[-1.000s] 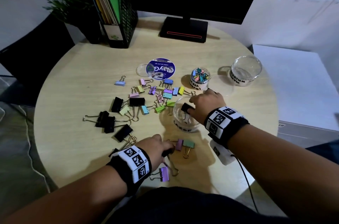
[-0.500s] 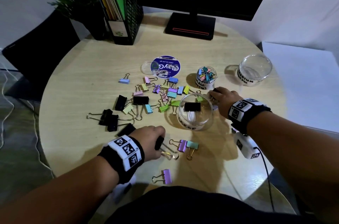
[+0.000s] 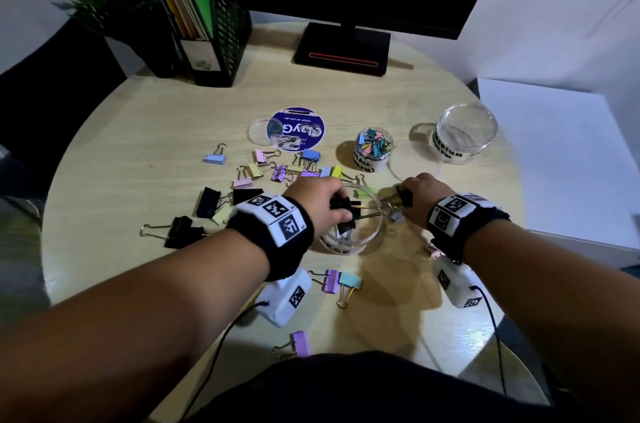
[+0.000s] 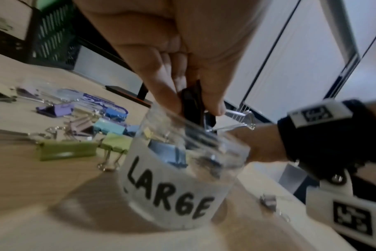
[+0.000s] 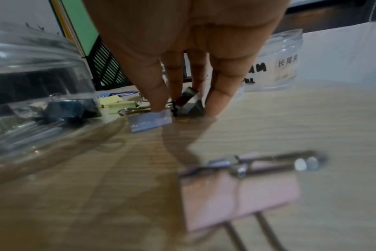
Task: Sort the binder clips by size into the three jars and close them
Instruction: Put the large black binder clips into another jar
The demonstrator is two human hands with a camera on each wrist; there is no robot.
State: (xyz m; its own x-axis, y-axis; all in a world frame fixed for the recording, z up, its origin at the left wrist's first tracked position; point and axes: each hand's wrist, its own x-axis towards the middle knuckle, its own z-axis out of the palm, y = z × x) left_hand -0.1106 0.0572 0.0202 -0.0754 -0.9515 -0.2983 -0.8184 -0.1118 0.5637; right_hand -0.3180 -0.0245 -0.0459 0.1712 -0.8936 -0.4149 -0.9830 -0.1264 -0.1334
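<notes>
Pinching a black binder clip (image 3: 341,209) between thumb and fingers, the left hand (image 3: 317,197) holds it over the open mouth of the jar labelled LARGE (image 4: 172,190), which stands on the round wooden counter (image 3: 138,145) with a black clip already inside. Just right of that jar, the right hand (image 3: 417,194) reaches down to the counter, its fingertips (image 5: 159,105) closed on another black binder clip (image 5: 189,103), with a small pale blue clip (image 5: 150,121) touching the thumb. Behind them stand the SMALL jar (image 3: 373,150), filled with coloured clips, and the clear MEDIUM jar (image 3: 464,135). Pastel and black clips lie scattered to the left, a pink clip (image 5: 240,191) lies near the right wrist, and two lids (image 3: 294,129) rest further back.
</notes>
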